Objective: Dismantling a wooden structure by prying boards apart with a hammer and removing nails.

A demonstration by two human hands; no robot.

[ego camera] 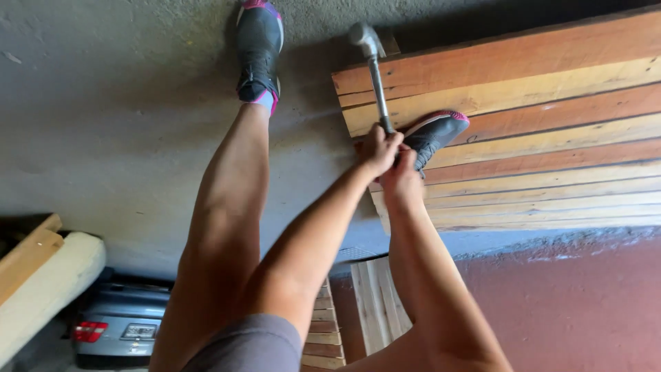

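Steel hammer (372, 65) | left hand (379, 149) clenched on handle | right hand (403, 180) clenched below

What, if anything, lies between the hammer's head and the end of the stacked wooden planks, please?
Nothing visible: the hammer, gripped by both the left hand and right hand, has its head right at the planks with no object between.

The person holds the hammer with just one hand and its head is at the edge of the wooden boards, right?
Not quite. In the head view both hands grip the hammer: the left hand and the right hand are wrapped together round its handle. The rest is right: its head is at the edge of the wooden boards.
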